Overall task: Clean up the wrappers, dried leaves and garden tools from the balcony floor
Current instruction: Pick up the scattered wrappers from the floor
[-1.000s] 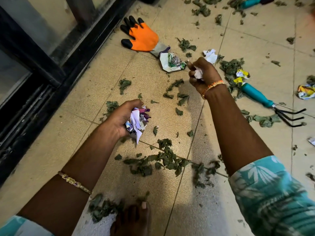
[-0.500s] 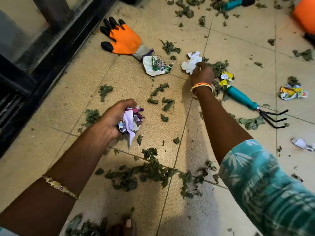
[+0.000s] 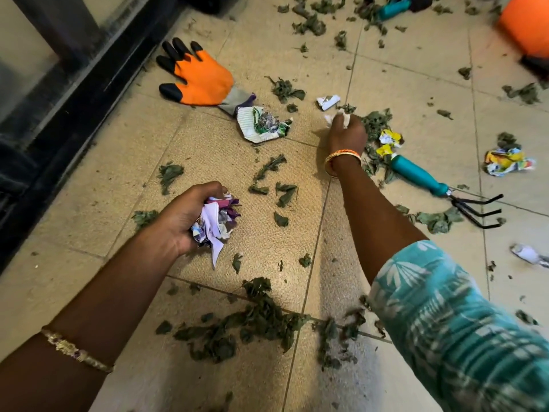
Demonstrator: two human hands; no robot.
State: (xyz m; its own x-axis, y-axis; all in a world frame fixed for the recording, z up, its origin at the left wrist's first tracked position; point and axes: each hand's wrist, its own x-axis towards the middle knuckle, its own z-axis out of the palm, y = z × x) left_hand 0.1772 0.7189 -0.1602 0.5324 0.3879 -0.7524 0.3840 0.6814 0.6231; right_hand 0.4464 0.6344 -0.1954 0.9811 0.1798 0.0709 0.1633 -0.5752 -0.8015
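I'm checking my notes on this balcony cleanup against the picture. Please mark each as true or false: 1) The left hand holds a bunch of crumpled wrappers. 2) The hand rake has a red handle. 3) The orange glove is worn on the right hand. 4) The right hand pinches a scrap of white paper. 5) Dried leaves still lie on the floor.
1) True: the left hand grips a bunch of crumpled wrappers.
2) False: the hand rake has a teal handle.
3) False: the orange glove lies on the floor tiles; both hands are bare.
4) True: the right hand pinches white paper.
5) True: dried leaves are scattered about.
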